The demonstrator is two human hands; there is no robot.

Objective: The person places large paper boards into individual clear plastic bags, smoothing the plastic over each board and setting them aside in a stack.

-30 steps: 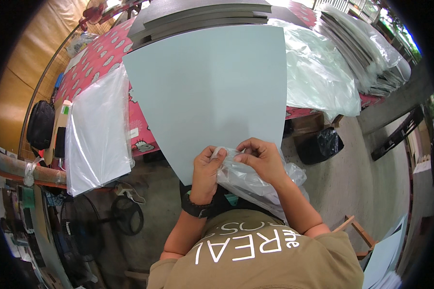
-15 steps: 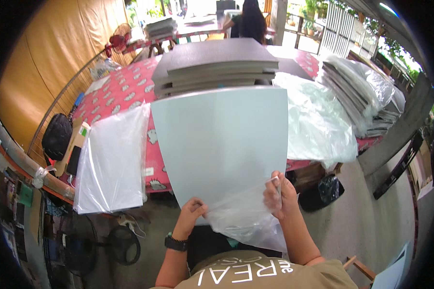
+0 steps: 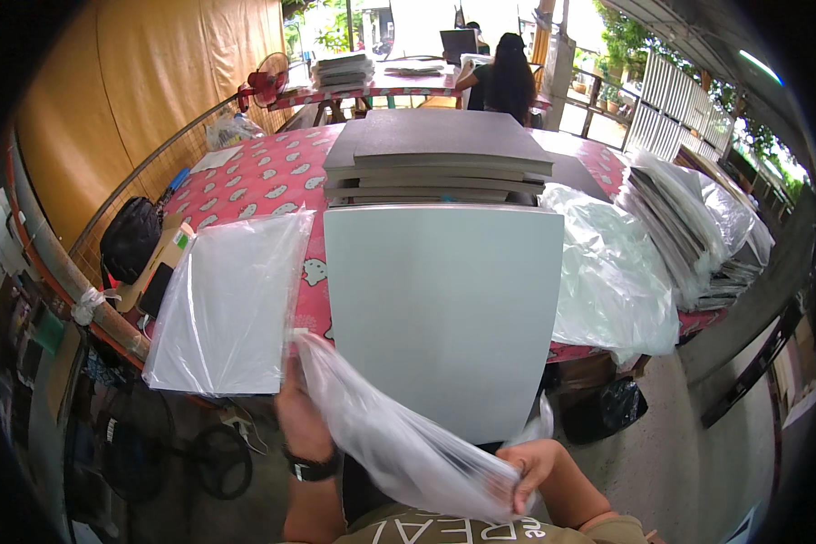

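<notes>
A clear plastic bag is stretched slantwise between my two hands, in front of my body. My right hand is closed on its lower right end, fingers and thumb pinching the film. My left hand, smeared by motion, grips the raised left end; the film partly hides its fingers. Behind the bag, a large pale blue-grey sheet leans upright against the table edge, its lower part covered by the bag. Neither hand touches the sheet visibly. Left of it lies a plastic-wrapped white sheet stack on the table.
The table wears a pink patterned cloth. Dark grey boards are stacked behind the sheet. Crumpled clear plastic and wrapped stacks lie right. A black bag sits left. A person is at the far table.
My left hand has moved left and the bag is now stretched between both hands. My right hand has dropped lower. The sheet appears lower and further right in view.
</notes>
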